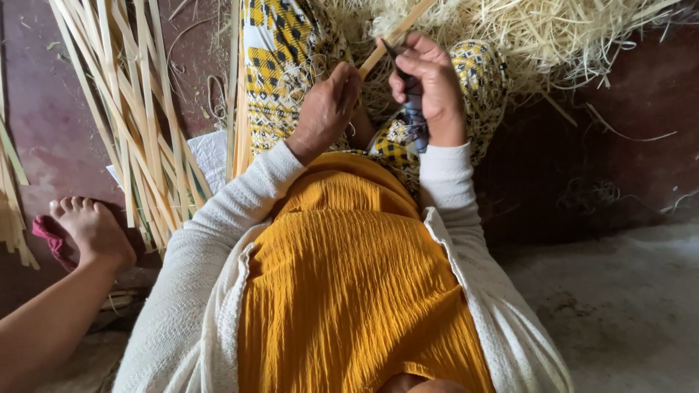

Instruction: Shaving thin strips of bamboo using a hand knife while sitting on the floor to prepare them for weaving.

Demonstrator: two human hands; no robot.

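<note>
Bamboo strip (393, 35): light, springy (likely splintery); left hand (326, 109) pinches it at 7 o'clock, right hand (429, 84) grips dark blade (397, 62).

— What's underfoot here?

— A dark reddish-brown floor (44, 109), worn and blotchy, running across the top and left. Toward the lower right it gives way to pale grey concrete (626, 306), rough and dusty.

— Any walls, windows, furniture?

— None in view; the camera looks straight down.

— And the light?

— Soft and even, probably daylight, though its source can't be seen. Shadows are faint.
</note>
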